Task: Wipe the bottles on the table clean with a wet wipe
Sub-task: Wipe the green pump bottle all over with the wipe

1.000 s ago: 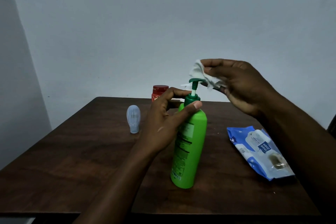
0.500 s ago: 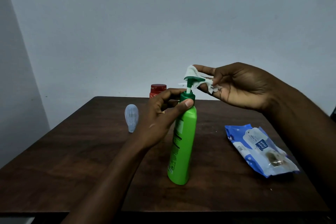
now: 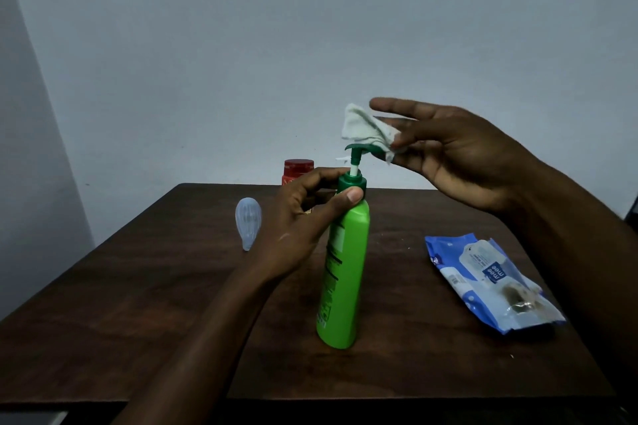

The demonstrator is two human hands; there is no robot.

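A tall green pump bottle (image 3: 345, 266) stands upright on the dark wooden table (image 3: 172, 304). My left hand (image 3: 300, 221) grips it at the dark green collar below the pump head. My right hand (image 3: 452, 152) holds a crumpled white wet wipe (image 3: 366, 129) between thumb and fingers, with the index finger stretched out. The wipe touches the right end of the pump head. A small pale blue bottle (image 3: 248, 226) lies left of my left hand. A red-capped bottle (image 3: 298, 169) stands behind my left hand, mostly hidden.
A blue and white wet wipe pack (image 3: 490, 283) lies on the table at the right, under my right forearm. A plain wall stands close behind the table's far edge. The near table edge runs along the bottom of the view.
My right hand has lifted the wipe from around the pump head to just above its right end, with the fingers spread more. The left hand keeps its grip on the collar.
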